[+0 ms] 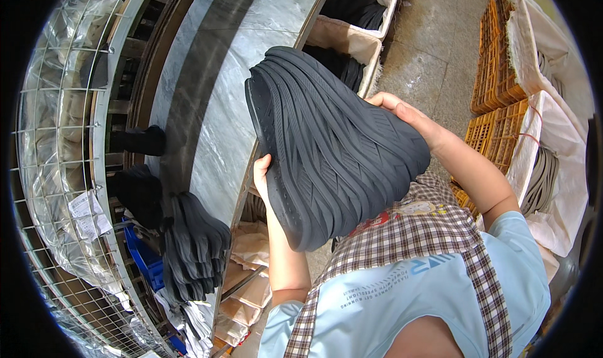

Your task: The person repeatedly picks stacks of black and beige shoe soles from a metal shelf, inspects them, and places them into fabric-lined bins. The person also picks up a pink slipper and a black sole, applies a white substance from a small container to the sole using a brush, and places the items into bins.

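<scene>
A thick fanned stack of black shoe soles (339, 151) is held in front of my chest, over the table's right edge. My left hand (262, 177) is closed on the stack's left side; a fingertip shows there, and the other fingers are mostly hidden. On the far right side, my right hand (405, 114) grips the same stack, fingers bent over its edge. Another pile of black soles (193, 245) lies on the near left part of the table, with more dark pieces (139, 195) beside it.
A grey marble-topped table (220, 113) runs along my left. Past it stands a wire mesh rack (59, 132) with plastic-wrapped goods. Cloth-lined bins (342, 34) of soles sit beyond the stack; orange crates (496, 132) stand right. A blue bin (143, 254) is at lower left.
</scene>
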